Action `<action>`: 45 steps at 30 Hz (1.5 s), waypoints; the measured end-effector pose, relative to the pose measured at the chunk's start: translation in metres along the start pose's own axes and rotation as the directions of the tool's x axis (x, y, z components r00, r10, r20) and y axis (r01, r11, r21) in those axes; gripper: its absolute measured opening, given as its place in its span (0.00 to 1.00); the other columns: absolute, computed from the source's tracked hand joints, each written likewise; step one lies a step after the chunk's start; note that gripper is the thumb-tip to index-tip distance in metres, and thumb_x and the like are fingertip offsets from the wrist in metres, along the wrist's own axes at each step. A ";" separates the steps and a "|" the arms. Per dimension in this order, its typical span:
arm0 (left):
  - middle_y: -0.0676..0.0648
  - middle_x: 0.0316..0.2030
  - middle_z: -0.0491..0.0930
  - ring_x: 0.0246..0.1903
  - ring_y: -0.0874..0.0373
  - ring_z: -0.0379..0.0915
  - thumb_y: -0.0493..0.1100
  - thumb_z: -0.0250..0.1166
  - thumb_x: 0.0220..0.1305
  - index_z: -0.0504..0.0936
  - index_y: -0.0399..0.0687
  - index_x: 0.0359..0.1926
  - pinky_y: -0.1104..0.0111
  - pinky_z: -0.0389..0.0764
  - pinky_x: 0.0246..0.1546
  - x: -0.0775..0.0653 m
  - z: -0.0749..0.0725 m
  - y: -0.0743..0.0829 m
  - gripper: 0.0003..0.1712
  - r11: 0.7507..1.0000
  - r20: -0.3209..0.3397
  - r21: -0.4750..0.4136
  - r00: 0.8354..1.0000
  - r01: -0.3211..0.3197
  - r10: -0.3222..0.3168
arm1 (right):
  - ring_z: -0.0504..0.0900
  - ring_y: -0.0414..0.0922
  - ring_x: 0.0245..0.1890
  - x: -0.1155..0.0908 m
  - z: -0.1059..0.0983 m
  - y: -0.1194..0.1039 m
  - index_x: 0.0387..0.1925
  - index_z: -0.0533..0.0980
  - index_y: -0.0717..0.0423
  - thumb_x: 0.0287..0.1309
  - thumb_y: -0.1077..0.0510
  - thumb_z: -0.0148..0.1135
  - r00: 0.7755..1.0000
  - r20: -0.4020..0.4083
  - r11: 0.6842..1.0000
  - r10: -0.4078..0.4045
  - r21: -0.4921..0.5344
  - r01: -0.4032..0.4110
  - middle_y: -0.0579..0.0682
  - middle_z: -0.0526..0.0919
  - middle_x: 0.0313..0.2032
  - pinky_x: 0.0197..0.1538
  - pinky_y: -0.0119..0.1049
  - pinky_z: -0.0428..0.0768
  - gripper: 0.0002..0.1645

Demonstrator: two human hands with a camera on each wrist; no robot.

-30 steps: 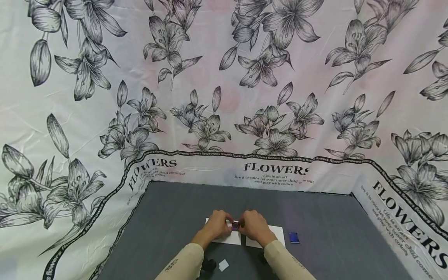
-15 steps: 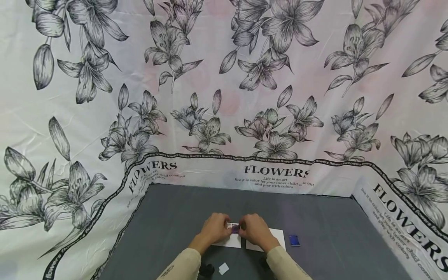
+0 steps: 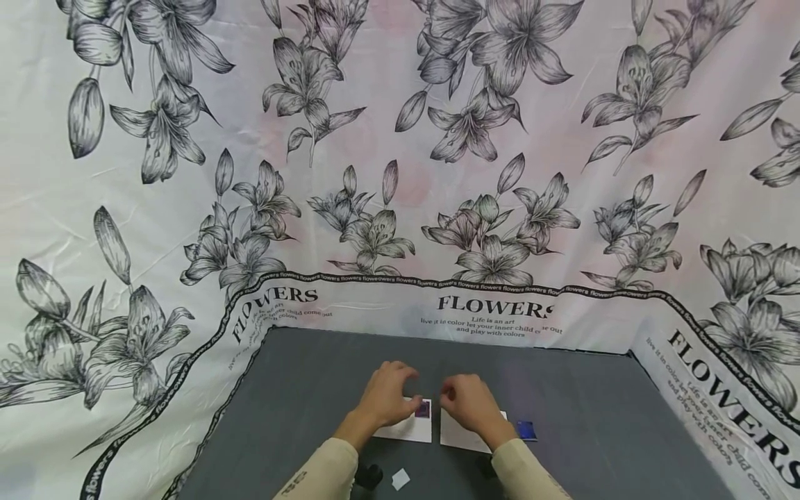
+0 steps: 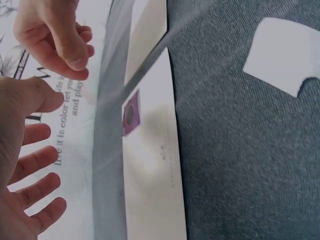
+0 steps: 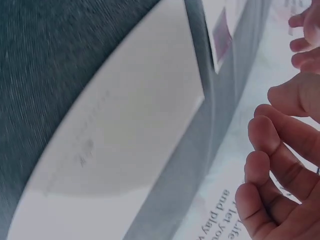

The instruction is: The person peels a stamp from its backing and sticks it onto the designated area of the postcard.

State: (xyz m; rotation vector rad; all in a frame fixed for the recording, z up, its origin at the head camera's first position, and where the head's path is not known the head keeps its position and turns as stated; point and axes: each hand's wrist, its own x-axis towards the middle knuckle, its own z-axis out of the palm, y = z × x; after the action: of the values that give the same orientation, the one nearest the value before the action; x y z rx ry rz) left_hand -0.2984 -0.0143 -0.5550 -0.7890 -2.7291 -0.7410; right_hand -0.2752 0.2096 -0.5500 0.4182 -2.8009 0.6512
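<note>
A purple stamp point(image 3: 423, 410) with a dark oval lies at the upper right corner of the left white card point(image 3: 406, 432), which is flat and envelope-like. My left hand point(image 3: 386, 397) hovers above that card, thumb and fingers spread, holding nothing. In the left wrist view the stamp point(image 4: 131, 115) lies flat at the card's edge, apart from the fingers. Over the far edge of the right white card point(image 3: 460, 437) is my right hand point(image 3: 470, 403), its fingers loosely curled around nothing. Faint small print shows on this card point(image 5: 125, 110) in the right wrist view.
To the right of the cards lies a small shiny blue square point(image 3: 526, 431). A white paper piece point(image 3: 401, 478) with a notched edge and a black object point(image 3: 369, 476) are nearer on the grey tabletop point(image 3: 312, 389). Flower-printed cloth point(image 3: 375, 305) borders the table.
Both hands have come off the purple stamp and moved apart, the left to the left, the right to the right. The stamp stays on the left card's corner.
</note>
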 end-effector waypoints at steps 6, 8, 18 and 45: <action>0.48 0.63 0.84 0.68 0.47 0.75 0.55 0.77 0.65 0.88 0.51 0.61 0.43 0.76 0.68 0.002 0.002 0.009 0.26 0.998 0.043 0.004 0.997 -0.060 0.060 | 0.82 0.38 0.29 -0.004 -0.014 0.005 0.31 0.89 0.53 0.60 0.60 0.74 0.999 -0.008 0.999 0.046 0.004 -0.046 0.42 0.87 0.28 0.35 0.40 0.82 0.02; 0.49 0.64 0.83 0.68 0.48 0.75 0.57 0.77 0.65 0.87 0.52 0.62 0.43 0.76 0.68 0.002 0.004 0.011 0.29 0.995 0.061 0.036 0.994 -0.090 0.088 | 0.83 0.39 0.30 -0.006 -0.017 0.008 0.33 0.89 0.54 0.61 0.60 0.73 0.998 -0.007 0.999 0.055 0.003 -0.055 0.43 0.88 0.30 0.37 0.42 0.83 0.03; 0.49 0.73 0.79 0.77 0.45 0.69 0.62 0.77 0.64 0.84 0.55 0.69 0.42 0.71 0.74 0.002 0.008 0.022 0.37 0.992 0.177 0.048 0.978 -0.119 0.108 | 0.84 0.39 0.32 -0.015 -0.032 0.023 0.36 0.90 0.54 0.62 0.61 0.72 0.992 -0.003 0.992 0.129 0.011 -0.129 0.44 0.89 0.31 0.38 0.43 0.84 0.03; 0.45 0.75 0.76 0.77 0.42 0.68 0.68 0.81 0.56 0.81 0.58 0.73 0.38 0.70 0.74 0.001 0.028 0.023 0.47 0.994 0.314 0.043 0.946 -0.100 0.081 | 0.79 0.40 0.27 -0.033 -0.068 0.058 0.33 0.88 0.55 0.62 0.62 0.71 0.968 -0.003 0.968 0.249 -0.044 -0.249 0.45 0.86 0.28 0.33 0.42 0.80 0.03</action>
State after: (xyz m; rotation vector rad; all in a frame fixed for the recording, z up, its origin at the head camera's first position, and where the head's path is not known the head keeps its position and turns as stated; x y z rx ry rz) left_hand -0.2885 0.0177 -0.5687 -1.0943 -2.9471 -0.5542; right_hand -0.2523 0.2977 -0.5225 0.0575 -2.8901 0.6373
